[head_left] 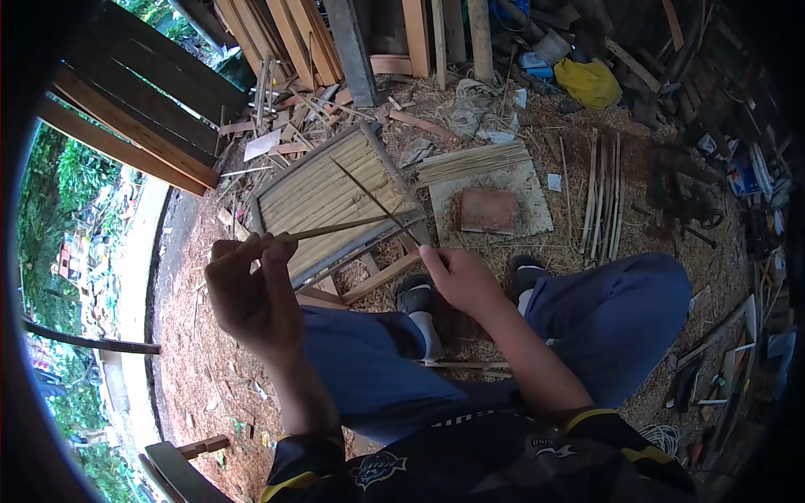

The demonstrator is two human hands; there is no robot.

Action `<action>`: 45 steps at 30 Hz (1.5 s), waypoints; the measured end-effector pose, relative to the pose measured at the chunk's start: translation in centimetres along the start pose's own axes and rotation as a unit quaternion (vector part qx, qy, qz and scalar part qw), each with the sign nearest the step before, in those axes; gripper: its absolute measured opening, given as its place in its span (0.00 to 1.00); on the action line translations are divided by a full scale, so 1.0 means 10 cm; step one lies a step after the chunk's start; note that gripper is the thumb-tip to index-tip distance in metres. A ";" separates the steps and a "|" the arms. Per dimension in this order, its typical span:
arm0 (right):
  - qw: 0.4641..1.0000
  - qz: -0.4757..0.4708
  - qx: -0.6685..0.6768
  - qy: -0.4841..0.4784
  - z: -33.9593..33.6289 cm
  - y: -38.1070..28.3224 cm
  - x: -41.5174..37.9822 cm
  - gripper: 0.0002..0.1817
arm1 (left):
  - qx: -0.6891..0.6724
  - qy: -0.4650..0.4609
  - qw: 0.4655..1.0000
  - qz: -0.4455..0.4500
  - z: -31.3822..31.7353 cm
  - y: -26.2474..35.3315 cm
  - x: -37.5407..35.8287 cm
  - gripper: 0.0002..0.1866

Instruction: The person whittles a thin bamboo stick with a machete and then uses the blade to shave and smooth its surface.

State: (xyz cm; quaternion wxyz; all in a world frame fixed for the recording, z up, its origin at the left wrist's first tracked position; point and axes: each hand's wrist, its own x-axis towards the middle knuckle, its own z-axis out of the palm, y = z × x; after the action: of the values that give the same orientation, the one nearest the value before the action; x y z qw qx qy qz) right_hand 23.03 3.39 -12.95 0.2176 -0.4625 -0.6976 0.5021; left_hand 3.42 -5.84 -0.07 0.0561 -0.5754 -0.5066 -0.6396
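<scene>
My left hand is raised at the left, its thumb and fingers pinching the end of a thin light strip. That strip points right, across a darker thin stick. The lower end of the darker stick is between the thumb and fingers of my right hand, in front of my knees. Whether the two strips touch where they cross, I cannot tell. Behind them a wooden frame with pale slats leans at a tilt. A reddish block lies on a pale board, with a bundle of thin strips at its back edge.
Several long strips lie on the shavings-covered floor at the right. A yellow bag sits at the back. Wood scraps and upright planks stand behind the frame. Dark shoes are below the frame's right corner. Coiled wire is at lower right.
</scene>
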 end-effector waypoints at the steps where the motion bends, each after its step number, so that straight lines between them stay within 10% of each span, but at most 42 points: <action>1: 1.000 -0.012 -0.011 0.005 -0.01 -0.02 -0.01 0.30 | 0.007 -0.003 1.000 0.010 0.00 -0.01 0.01 0.07; 15: 0.998 -0.061 0.019 0.007 0.06 0.11 0.00 0.36 | -0.009 -0.005 1.000 0.012 0.02 -0.02 0.01 0.08; 21: 0.993 0.085 -0.072 -0.036 -0.12 0.36 0.15 0.34 | -0.010 -0.019 1.000 0.007 0.01 -0.02 0.02 0.08; 27: 0.998 -0.045 0.030 0.030 0.15 0.33 0.12 0.35 | -0.012 0.002 1.000 -0.010 -0.01 -0.05 0.05 0.07; 45: 0.988 0.128 -0.087 0.024 0.15 0.85 0.34 0.36 | 0.006 0.030 1.000 -0.002 0.06 -0.09 0.12 0.08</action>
State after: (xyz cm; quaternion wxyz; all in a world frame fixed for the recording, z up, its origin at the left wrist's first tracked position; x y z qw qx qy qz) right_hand 23.83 6.15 -21.75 0.1273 -0.5773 -0.6678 0.4523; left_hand 2.88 -4.40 0.25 0.0737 -0.5548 -0.5092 -0.6538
